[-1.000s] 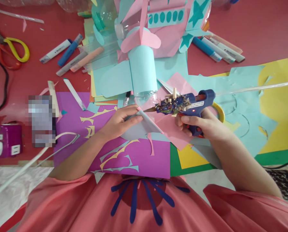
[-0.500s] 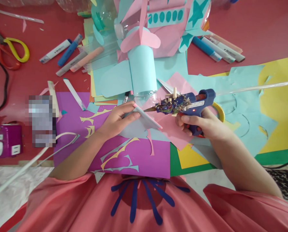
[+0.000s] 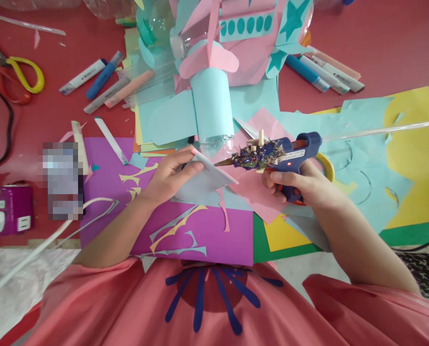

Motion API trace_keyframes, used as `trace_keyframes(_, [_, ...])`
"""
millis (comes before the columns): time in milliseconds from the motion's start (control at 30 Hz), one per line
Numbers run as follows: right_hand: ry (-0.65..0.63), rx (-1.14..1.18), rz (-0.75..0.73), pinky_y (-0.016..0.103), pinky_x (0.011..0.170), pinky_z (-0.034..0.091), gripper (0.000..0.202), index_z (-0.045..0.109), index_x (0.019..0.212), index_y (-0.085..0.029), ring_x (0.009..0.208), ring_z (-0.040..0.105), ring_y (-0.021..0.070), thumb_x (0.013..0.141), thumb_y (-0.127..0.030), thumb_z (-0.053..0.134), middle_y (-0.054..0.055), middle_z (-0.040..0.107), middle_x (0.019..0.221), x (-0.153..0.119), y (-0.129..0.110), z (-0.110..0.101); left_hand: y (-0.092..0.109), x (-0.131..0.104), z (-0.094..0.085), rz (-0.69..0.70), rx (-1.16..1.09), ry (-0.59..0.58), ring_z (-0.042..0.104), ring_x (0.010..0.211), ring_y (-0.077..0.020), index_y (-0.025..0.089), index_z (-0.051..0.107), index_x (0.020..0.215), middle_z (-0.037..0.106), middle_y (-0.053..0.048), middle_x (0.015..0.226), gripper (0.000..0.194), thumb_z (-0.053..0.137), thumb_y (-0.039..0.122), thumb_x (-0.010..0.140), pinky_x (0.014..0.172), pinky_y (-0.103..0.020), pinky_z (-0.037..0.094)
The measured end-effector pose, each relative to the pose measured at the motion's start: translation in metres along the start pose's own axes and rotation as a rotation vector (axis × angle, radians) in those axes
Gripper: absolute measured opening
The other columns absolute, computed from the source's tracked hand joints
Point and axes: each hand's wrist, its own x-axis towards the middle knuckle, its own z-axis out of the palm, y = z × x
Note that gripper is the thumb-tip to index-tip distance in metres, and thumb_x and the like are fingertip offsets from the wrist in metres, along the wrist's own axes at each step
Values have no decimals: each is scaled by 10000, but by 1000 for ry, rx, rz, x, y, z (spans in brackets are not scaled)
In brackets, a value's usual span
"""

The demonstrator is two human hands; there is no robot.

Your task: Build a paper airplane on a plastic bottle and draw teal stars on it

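Note:
Between thumb and fingers, my left hand (image 3: 176,174) pinches a light blue paper piece (image 3: 211,179), held at a tilt above the purple sheet. My right hand (image 3: 295,185) is wrapped round the handle of a dark blue glue gun (image 3: 289,153) with a lit red light and a clear glue stick (image 3: 383,129) in its back. The gun's nozzle points left, at or very near the paper's upper edge; I cannot tell whether they touch. Just beyond stands a bottle covered in light blue paper (image 3: 213,103), with pink paper shapes (image 3: 223,62) on top.
Purple card (image 3: 228,245) with paper scraps lies in front of me. Left are yellow-handled scissors (image 3: 27,74), a purple power adapter (image 3: 8,210) and a white cable (image 3: 65,228). Markers (image 3: 104,74) lie on both sides. A pink-and-blue paper-covered model (image 3: 250,53) stands at the back.
My left hand has shifted slightly left with the light blue paper, so the nozzle now sits farther along the paper's edge. The glue gun and my right hand have stayed almost still.

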Motion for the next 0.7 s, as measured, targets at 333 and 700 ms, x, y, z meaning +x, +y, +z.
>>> trace_keyframes(333, [16, -19, -29, 190, 330, 388, 256, 567, 555, -157, 347, 485, 62, 664, -329, 721, -26, 549, 505, 1, 2, -1, 1, -1, -5, 17, 5, 76, 415, 606, -112, 193, 606, 684, 502, 4, 727, 181, 598, 332, 800, 569, -250, 367])
trace_keyframes(700, [-4, -26, -13, 192, 342, 373, 233, 563, 566, -156, 354, 489, 63, 677, -312, 695, -28, 537, 509, 0, 2, -1, 2, 1, -6, -13, 12, 80, 422, 605, -113, 190, 615, 660, 495, 1, 729, 193, 598, 337, 784, 558, -253, 372])
